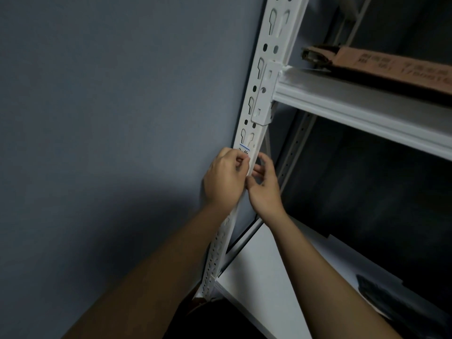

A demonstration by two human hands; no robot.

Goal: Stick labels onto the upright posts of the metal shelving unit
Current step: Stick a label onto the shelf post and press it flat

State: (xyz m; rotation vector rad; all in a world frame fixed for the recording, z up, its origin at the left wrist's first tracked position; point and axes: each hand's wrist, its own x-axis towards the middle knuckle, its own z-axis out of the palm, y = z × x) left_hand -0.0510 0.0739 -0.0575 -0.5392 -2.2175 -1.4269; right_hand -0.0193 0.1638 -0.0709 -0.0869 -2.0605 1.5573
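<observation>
Head view, two hands, left hand (223, 178), right hand (263, 184), pressing one label (244, 152), one post (265, 77).

Both hands meet on the white slotted post (263, 77) below the upper shelf's bracket (265, 94). The left hand (223, 177) curls its fingers onto the post's front face, over a white label (244, 151) with a blue line along its top edge. The right hand (263, 183) pinches the post's right edge. A cardboard box (381, 67) lies on the upper shelf (354, 108); the lower shelf (269, 277) carries a dark object (391, 304) at its right edge.
</observation>
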